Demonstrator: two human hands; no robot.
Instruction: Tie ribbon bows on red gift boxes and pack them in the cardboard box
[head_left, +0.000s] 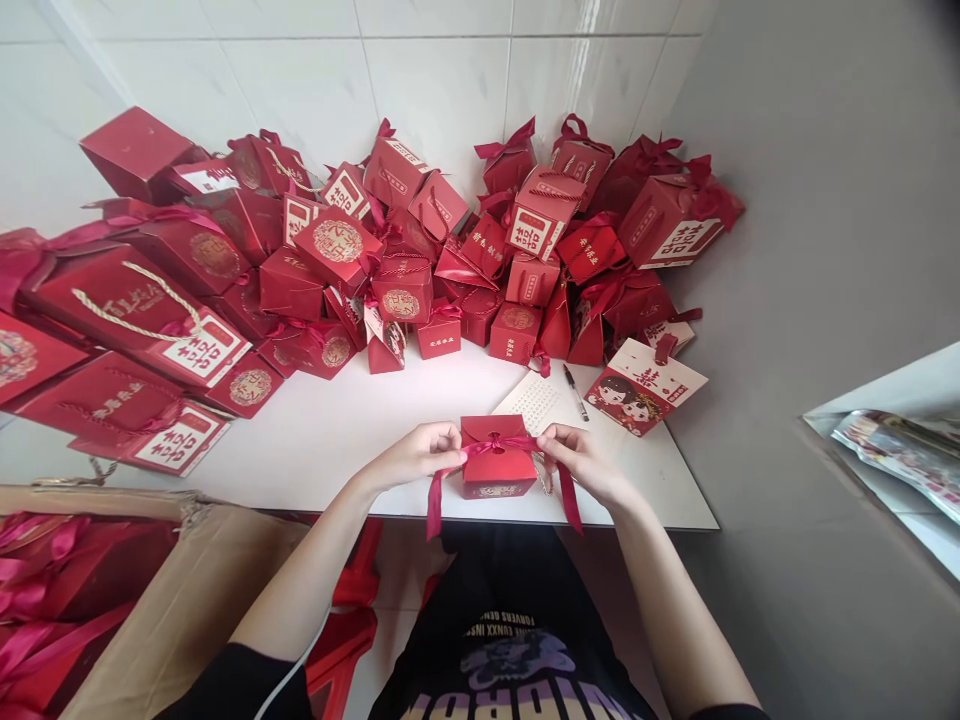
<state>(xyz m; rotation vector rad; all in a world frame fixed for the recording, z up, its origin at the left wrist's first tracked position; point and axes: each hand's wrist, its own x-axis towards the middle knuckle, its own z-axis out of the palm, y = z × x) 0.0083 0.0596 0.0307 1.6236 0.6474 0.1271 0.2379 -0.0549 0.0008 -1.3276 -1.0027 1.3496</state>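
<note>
A small red gift box (496,475) sits at the front edge of the white table, right before me. A dark red ribbon (510,441) crosses its top and is looped or knotted at the middle. My left hand (429,450) pinches the ribbon at the left side of the box, with one tail hanging below. On the other side my right hand (576,455) pinches the ribbon too, and its tail droops over the table edge. A twisted cord shows at the box's right side, partly behind my right fingers.
Red gift boxes (405,290) are heaped along the tiled wall. A written sheet (534,400), a pen (576,391) and a card-printed box (645,388) lie behind my right hand. At lower left stands a cardboard carton (161,600) of red boxes, near a red stool (341,640).
</note>
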